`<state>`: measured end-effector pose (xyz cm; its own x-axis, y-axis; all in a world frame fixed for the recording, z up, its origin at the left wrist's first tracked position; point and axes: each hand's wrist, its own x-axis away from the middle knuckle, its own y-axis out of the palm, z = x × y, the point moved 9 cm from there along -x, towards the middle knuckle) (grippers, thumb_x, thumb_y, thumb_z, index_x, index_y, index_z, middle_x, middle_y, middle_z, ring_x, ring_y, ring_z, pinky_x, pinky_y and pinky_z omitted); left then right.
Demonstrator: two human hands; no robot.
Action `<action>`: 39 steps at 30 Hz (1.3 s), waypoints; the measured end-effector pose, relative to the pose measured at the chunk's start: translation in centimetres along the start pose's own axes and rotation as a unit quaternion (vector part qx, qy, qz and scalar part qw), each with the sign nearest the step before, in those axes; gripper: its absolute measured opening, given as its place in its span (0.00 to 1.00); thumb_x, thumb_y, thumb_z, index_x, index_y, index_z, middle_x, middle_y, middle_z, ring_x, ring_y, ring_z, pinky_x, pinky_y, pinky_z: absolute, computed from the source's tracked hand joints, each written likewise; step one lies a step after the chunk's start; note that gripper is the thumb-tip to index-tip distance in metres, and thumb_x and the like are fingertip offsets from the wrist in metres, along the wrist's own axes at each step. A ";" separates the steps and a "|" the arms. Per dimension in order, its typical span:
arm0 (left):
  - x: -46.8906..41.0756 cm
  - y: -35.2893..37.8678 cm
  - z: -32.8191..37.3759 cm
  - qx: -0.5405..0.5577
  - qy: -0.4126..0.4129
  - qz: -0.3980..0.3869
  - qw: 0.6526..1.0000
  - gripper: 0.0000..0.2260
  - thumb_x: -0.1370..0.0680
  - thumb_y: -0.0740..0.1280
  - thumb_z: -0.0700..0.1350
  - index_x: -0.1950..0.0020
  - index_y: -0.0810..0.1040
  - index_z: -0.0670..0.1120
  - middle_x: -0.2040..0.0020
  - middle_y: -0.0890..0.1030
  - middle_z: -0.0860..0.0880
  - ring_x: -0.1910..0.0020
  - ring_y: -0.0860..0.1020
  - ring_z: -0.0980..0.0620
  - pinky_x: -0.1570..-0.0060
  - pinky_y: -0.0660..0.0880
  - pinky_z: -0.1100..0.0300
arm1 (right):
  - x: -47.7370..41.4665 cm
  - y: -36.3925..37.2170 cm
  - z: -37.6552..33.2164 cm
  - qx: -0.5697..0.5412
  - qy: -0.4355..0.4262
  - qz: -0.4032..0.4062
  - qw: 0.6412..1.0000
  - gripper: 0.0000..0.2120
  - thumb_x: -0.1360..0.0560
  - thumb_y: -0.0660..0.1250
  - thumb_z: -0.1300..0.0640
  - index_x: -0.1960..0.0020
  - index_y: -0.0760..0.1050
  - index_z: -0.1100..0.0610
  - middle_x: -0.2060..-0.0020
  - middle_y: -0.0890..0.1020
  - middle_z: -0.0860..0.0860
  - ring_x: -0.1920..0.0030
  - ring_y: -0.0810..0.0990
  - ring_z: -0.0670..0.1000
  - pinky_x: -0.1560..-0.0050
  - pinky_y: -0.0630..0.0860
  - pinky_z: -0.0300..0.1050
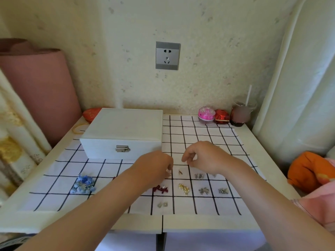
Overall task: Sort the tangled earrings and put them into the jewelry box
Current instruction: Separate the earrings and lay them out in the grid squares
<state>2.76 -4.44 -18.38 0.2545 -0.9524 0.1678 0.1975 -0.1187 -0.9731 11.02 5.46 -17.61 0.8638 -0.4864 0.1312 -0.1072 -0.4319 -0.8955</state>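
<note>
A checked cloth (199,134) was spread on the table (199,223); an earring (169,174) was pinched by the left hand (154,169); the hold of the right hand (206,158) could not be told.

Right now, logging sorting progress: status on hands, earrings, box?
Left hand pinching a small earring; right hand curled, grip unclear. Earring piles laid out on cloth. Jewelry box shut; only its lid in the way.
</note>
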 end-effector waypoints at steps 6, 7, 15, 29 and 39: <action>0.0 0.0 -0.7 0.052 0.016 0.035 0.998 0.05 0.23 0.68 0.48 0.49 0.81 0.55 0.56 0.75 0.58 0.57 0.75 0.56 0.57 0.72 0.63 | 0.1 1.8 -1.3 -0.005 -0.006 -0.047 0.999 0.05 0.27 0.74 0.52 0.52 0.85 0.44 0.55 0.83 0.38 0.52 0.80 0.40 0.49 0.78 0.41; 0.0 -0.1 -0.7 0.063 0.015 0.035 0.997 0.05 0.23 0.69 0.48 0.49 0.81 0.55 0.57 0.76 0.58 0.57 0.75 0.56 0.55 0.73 0.62 | 0.1 1.9 -1.4 -0.002 -0.006 -0.051 0.999 0.04 0.27 0.74 0.51 0.53 0.85 0.44 0.56 0.83 0.38 0.52 0.80 0.40 0.50 0.78 0.40; -0.7 0.2 1.4 0.094 0.024 0.026 0.995 0.06 0.23 0.69 0.48 0.47 0.82 0.52 0.50 0.82 0.53 0.50 0.79 0.53 0.48 0.78 0.55 | -0.2 -0.2 0.5 0.039 0.019 -0.019 0.999 0.06 0.27 0.73 0.53 0.54 0.82 0.41 0.58 0.80 0.38 0.57 0.77 0.37 0.61 0.71 0.34; -6.0 -3.2 3.6 0.143 0.049 0.072 0.986 0.10 0.20 0.65 0.45 0.39 0.77 0.52 0.49 0.78 0.53 0.50 0.77 0.53 0.53 0.72 0.61 | 0.1 -6.8 9.2 -0.062 0.076 0.175 0.980 0.11 0.22 0.70 0.57 0.53 0.82 0.40 0.55 0.82 0.38 0.50 0.80 0.42 0.47 0.76 0.42; -10.5 -0.6 6.1 0.089 0.059 0.114 0.988 0.17 0.18 0.63 0.45 0.31 0.74 0.57 0.41 0.73 0.48 0.40 0.71 0.49 0.43 0.75 0.50 | -2.3 -4.5 10.4 0.056 0.099 0.077 0.990 0.11 0.22 0.69 0.54 0.43 0.83 0.42 0.47 0.83 0.44 0.46 0.80 0.48 0.46 0.78 0.48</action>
<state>5.73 7.30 -18.58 0.2012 -0.9761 -0.0826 0.3130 0.1439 -0.9388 14.64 16.41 -18.32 0.7265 -0.6845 0.0598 -0.1651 -0.2585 -0.9518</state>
